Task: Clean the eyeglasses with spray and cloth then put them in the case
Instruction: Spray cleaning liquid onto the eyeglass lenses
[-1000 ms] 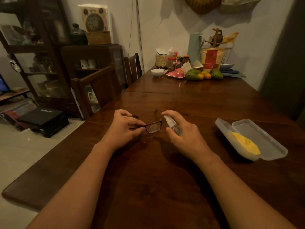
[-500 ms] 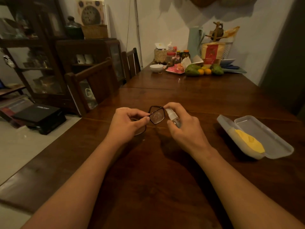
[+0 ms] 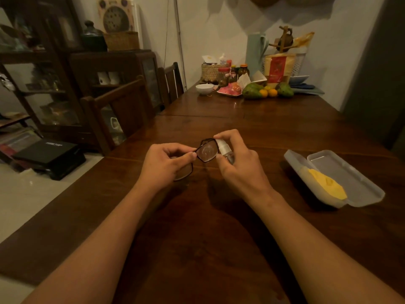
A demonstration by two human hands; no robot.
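Fingers of the left hand [image 3: 165, 163] are pinched together on the frame of the eyeglasses [image 3: 207, 150], thumb and forefinger closing at the bridge between the two lenses. One lens stands exposed to the right of that pinch; the other lens hangs below and behind the hand, mostly hidden by it. The frame's long axis runs tilted, low on the left to high on the right, and the glasses are held clear above the table [image 3: 219, 238].

The right hand [image 3: 237, 165] is wrapped closed around the spray bottle [image 3: 224, 150], forefinger curled over the white head. The nozzle sits just beside the right edge of the exposed lens; touching or a hair apart cannot be told. The spray direction thus runs leftward into that lens, so the right hand is the acting one and the left only presents the target.

Judgement: spraying step in hand; the hidden lens would need the frame turned or shifted to face the nozzle.

Open case [image 3: 341, 172] lies on the table well to the right, nearer the right hand, with the yellow cloth [image 3: 326, 185] inside its lower half, untouched.
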